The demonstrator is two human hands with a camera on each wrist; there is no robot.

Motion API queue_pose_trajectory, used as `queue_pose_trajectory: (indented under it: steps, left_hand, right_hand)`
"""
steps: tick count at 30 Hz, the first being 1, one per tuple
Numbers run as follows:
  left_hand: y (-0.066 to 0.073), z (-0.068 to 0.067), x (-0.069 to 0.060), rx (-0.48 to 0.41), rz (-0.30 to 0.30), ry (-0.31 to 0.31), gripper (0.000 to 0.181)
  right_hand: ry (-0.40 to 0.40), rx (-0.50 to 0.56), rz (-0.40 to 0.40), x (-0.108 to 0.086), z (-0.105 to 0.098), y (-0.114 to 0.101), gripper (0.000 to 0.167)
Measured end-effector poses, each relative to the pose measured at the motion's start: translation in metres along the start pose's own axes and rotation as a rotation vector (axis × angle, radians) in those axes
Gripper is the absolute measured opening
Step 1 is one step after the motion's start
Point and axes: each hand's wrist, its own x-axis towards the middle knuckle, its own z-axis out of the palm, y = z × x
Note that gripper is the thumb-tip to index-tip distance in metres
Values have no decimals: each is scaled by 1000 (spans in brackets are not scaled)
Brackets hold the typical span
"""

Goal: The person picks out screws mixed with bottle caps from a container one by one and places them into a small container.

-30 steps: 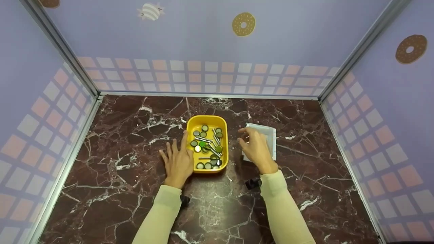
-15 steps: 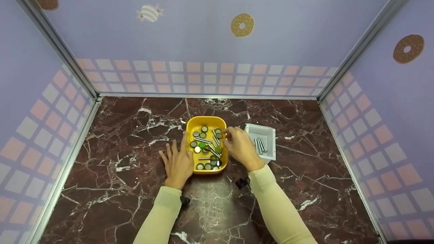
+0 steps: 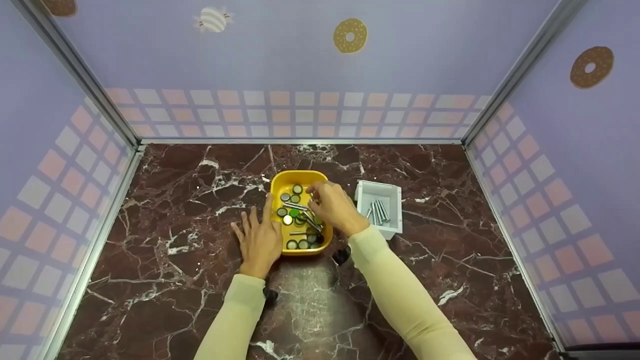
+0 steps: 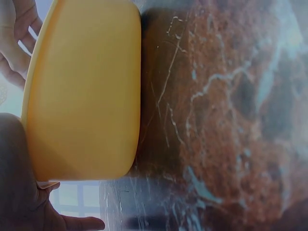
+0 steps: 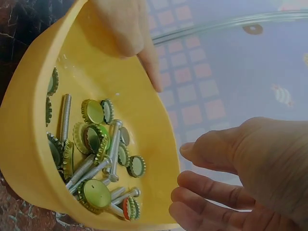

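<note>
Beside the yellow tub [image 3: 300, 173], I see the left hand [image 3: 261, 245] against its left rim, fingers spread wide. In the tub lie mixed bottle caps [image 3: 297, 189] and metal bolts [image 3: 296, 205]. The right hand [image 3: 337, 207] reaches over the tub's right edge, fingers bent, thumb slightly apart from them. Right of the tub, a white box [image 3: 382, 191] holds more bolts.

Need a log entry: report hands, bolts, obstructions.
Left hand touching tub. Right hand over tub, apparently empty. Bolts in tub and bin. Caps crowding tub's bolts.
</note>
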Motion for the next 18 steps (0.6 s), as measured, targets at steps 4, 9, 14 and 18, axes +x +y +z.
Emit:
queue_pose_trajectory:
  steps: [4, 9, 14, 18]
  left_hand:
    - [0, -1, 1, -5, 0, 11, 73]
    - [2, -1, 1, 5, -1, 3, 73]
    - [2, -1, 0, 13, -5, -3, 73]
    - [0, 0, 0, 6, -7, 4, 72]
  right_hand:
    - [-55, -25, -11, 11, 4, -4, 32]
    - [-125, -45, -28, 23, 10, -6, 31]
    - [-192, -61, -53, 33, 21, -6, 32]
    - [-242, -97, -68, 40, 28, -8, 35]
